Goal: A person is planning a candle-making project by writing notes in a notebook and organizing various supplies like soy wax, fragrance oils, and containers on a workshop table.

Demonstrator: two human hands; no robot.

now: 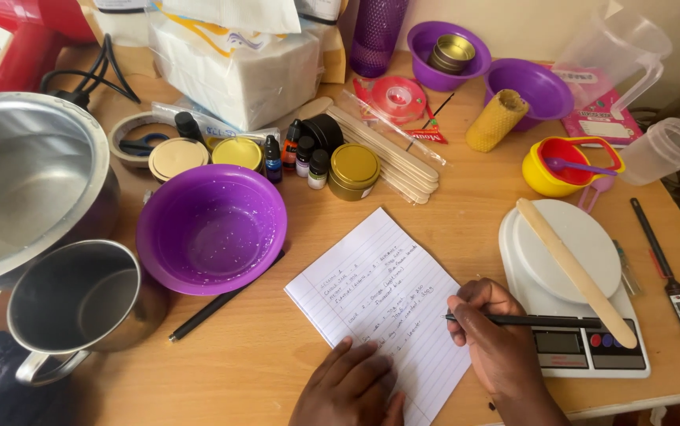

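The right hand [498,335] pinches a slim black pen [525,320], its tip on the lined white paper sheet [379,304] lying on the wooden table [466,205]; the left hand [352,390], flat and empty, should press firmly to stop sliding

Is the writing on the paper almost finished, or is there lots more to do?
Partly done: the lined sheet already carries several handwritten lines. In hand: the right hand holds a black pen with its tip on a lower line, while the left hand presses the sheet's bottom edge. Left: the sheet's bottom part looks blank. The purple bowl and metal mug look empty, and a wooden stick lies across the white scale.
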